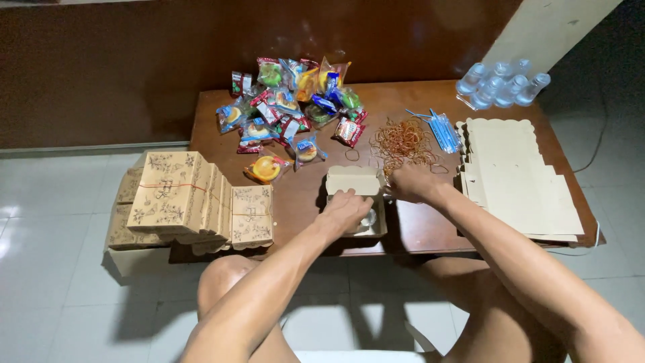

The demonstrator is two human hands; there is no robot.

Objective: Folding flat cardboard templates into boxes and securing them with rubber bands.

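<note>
**Kraft box half packed, lid still up**

Brown card is the theme here. You've got the small open box (pixel 357 202) sitting at the near edge of the counter (pixel 416 228), lid flap standing up at the back and the opening facing you. Its long axis runs left to right, parallel to the counter edge.

Your left hand (pixel 344 210) is curled over the box's near rim, fingers dipping inside onto something pale; can't quite make out what. Your right hand (pixel 411 181) is clenched just beside the lid, at the fringe of the rubber bands (pixel 403 142), maybe pinching one.

Looks like the filling stage to me. The next move would need the lid folded down flat and held while a band stretches around.
</note>
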